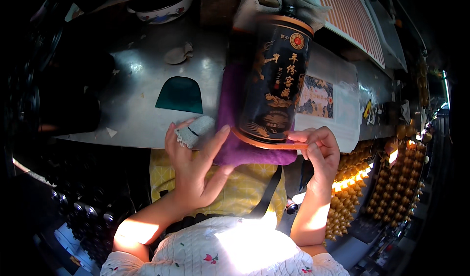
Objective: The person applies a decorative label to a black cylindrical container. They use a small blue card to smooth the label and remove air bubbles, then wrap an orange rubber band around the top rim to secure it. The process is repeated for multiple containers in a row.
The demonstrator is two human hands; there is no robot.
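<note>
A tall black cylindrical canister [275, 82], with gold decoration and orange rims, lies tilted on a purple cloth [226, 110], its base toward me. My right hand [320, 156] pinches the end of a thin orange strip [281, 145] that runs along the canister's bottom edge. Whether this strip is joined to the rim, I cannot tell. My left hand [193, 166] is left of the base, thumb and index finger spread. White knit fabric [198, 130] covers some of its other fingers. One of its fingertips is close to the lower rim.
A dark green rounded piece [180, 95] lies on the metal table [132, 121]. An enamel basin [164, 11] stands at the far left. To the right are a printed sheet [342, 124] and an orange-striped panel [350, 16]. Several gold-coloured rounded items [399, 183] hang in rows lower right.
</note>
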